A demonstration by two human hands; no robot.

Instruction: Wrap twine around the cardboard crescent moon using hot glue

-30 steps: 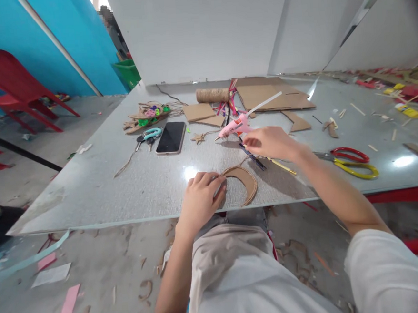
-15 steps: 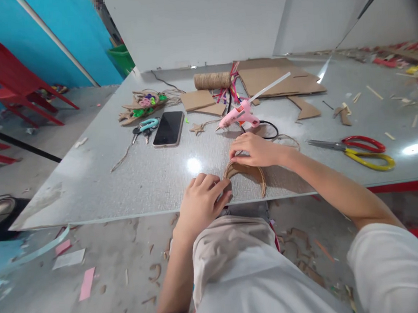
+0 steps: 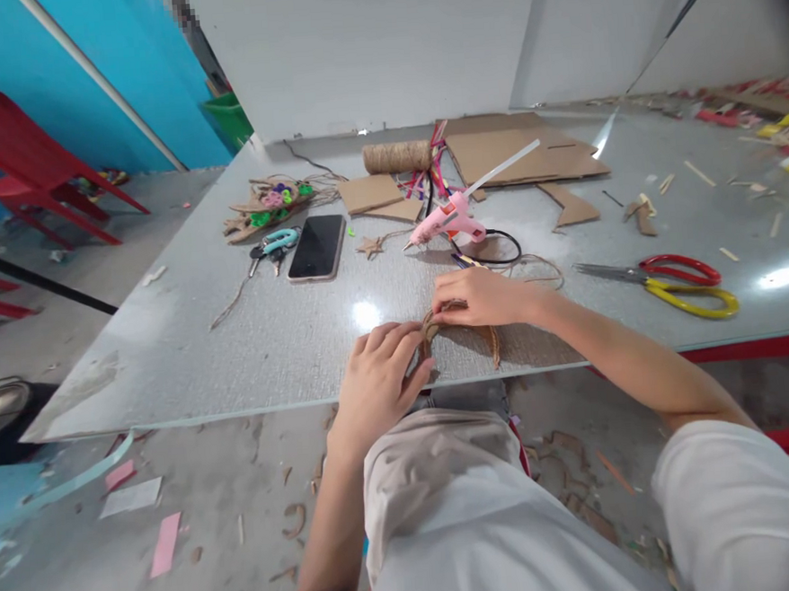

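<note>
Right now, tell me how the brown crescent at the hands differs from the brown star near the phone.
Size: the crescent is clearly larger than the star. Shape: the crescent curves, while the star has points. Handling: the left hand and right hand are on the crescent, partly hiding it; the star lies untouched farther back, between the phone and the glue gun. Both are brown.

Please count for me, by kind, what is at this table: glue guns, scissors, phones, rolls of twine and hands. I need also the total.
Pink glue gun: 1
Metal scissors with red and yellow handles: 1
Black-screened phone: 1
Roll of brown twine: 1
Bare hands, left hand and right hand, both at the crescent-shaped, twine-edged cardboard piece: 2
Total: 6
</note>
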